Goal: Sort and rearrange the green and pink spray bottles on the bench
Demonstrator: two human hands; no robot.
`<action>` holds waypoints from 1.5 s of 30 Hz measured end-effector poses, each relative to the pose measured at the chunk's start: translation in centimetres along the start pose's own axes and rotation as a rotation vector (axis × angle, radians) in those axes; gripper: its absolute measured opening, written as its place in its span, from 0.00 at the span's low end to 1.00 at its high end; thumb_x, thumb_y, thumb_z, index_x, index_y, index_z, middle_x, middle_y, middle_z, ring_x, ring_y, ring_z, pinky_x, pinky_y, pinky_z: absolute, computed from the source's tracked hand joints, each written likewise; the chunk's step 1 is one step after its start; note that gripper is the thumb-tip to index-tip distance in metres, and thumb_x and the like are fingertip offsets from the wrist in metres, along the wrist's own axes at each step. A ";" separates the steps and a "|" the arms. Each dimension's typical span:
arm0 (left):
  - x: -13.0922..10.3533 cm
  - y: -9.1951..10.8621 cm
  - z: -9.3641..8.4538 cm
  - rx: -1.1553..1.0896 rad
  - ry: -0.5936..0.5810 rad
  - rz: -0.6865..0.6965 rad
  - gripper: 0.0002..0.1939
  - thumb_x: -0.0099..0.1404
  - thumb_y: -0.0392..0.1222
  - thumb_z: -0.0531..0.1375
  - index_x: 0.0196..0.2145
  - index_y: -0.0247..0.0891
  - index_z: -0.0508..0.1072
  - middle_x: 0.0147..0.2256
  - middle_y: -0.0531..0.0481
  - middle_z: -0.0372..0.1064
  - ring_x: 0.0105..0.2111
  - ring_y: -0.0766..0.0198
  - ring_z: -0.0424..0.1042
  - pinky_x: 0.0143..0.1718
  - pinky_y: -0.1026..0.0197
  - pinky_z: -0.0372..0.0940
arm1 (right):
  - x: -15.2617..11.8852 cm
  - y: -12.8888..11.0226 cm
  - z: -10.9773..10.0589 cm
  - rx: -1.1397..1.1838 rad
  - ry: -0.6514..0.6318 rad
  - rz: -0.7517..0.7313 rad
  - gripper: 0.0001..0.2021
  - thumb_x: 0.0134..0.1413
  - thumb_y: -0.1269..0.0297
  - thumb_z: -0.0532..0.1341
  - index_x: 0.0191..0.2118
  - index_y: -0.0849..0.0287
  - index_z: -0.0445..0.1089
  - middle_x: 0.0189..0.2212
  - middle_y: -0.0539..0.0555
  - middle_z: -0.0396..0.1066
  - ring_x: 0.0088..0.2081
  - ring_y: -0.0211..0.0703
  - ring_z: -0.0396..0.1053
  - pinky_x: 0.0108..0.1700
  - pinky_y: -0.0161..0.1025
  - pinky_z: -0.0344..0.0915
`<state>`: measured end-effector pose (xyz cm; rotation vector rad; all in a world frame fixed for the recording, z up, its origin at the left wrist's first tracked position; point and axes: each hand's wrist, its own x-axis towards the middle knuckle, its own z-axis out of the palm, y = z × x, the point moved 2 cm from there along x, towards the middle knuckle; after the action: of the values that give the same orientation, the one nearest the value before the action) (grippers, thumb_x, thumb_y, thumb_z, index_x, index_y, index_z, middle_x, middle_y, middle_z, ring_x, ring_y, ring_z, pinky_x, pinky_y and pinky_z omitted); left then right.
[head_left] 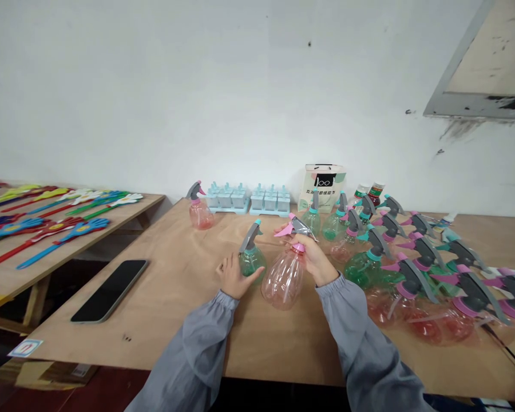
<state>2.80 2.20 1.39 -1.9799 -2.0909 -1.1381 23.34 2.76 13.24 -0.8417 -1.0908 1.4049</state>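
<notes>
My right hand (pixel 311 254) is wrapped round the neck of a clear pink spray bottle (pixel 283 278) with a grey and pink trigger head, tilted above the wooden table (pixel 189 343). Beside it, my left hand (pixel 237 276) has its fingers spread next to a green spray bottle (pixel 251 260), thumb in front of its body; whether it touches the bottle is unclear. The green bottle stands upright. Further back on the left stands another pink spray bottle (pixel 201 214).
Several pink and green spray bottles (pixel 424 326) crowd the right side. A black phone (pixel 110 290) lies left. Light blue molds (pixel 227 200) and a printed bag (pixel 321 189) stand by the wall. Colourful flower-shaped items (pixel 55 229) cover another table.
</notes>
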 end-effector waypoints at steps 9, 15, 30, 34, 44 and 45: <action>0.1 0.1 -0.3 -0.001 -0.039 -0.027 0.39 0.52 0.66 0.65 0.54 0.38 0.68 0.49 0.36 0.73 0.50 0.42 0.70 0.52 0.42 0.60 | 0.8 1.2 -1.3 0.049 0.265 -0.041 0.06 0.31 0.64 0.62 0.23 0.57 0.71 0.25 0.49 0.74 0.24 0.36 0.65 0.25 0.33 0.61; 0.2 0.2 -0.4 0.004 -0.062 -0.032 0.40 0.51 0.65 0.65 0.54 0.37 0.68 0.49 0.36 0.72 0.51 0.42 0.70 0.52 0.42 0.60 | 2.2 0.2 -5.2 -0.267 0.412 -0.403 0.09 0.43 0.59 0.64 0.31 0.56 0.73 0.28 0.48 0.73 0.27 0.36 0.62 0.30 0.33 0.62; 0.2 0.2 -0.3 -0.016 -0.047 -0.023 0.38 0.51 0.64 0.66 0.54 0.39 0.67 0.48 0.38 0.73 0.51 0.42 0.70 0.53 0.42 0.59 | 3.7 2.3 -10.6 -0.718 0.722 -0.554 0.15 0.46 0.56 0.63 0.38 0.59 0.72 0.30 0.53 0.74 0.32 0.44 0.68 0.41 0.43 0.66; 0.2 0.3 -0.5 -0.022 -0.051 -0.028 0.38 0.51 0.63 0.66 0.53 0.39 0.67 0.49 0.38 0.73 0.52 0.42 0.70 0.53 0.43 0.60 | 4.0 4.2 -11.3 -0.774 0.768 -0.502 0.14 0.48 0.52 0.62 0.35 0.58 0.70 0.30 0.55 0.75 0.33 0.48 0.71 0.42 0.46 0.67; 0.3 0.3 -0.7 -0.008 -0.078 -0.048 0.39 0.51 0.63 0.65 0.54 0.36 0.67 0.48 0.36 0.72 0.52 0.42 0.70 0.54 0.42 0.60 | 4.8 5.8 -12.7 -0.662 0.849 -0.740 0.21 0.48 0.49 0.64 0.42 0.57 0.64 0.41 0.58 0.70 0.44 0.49 0.69 0.52 0.50 0.65; 0.3 0.3 -0.6 -0.008 -0.073 -0.045 0.39 0.52 0.64 0.65 0.54 0.36 0.67 0.48 0.37 0.72 0.52 0.42 0.70 0.54 0.42 0.60 | 4.9 5.9 -12.6 -0.659 0.846 -0.725 0.21 0.49 0.48 0.64 0.42 0.57 0.64 0.40 0.57 0.70 0.44 0.49 0.69 0.52 0.50 0.65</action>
<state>2.74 2.06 2.13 -2.0186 -2.1798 -1.0993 32.53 9.80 4.08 -1.1792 -1.0026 0.0110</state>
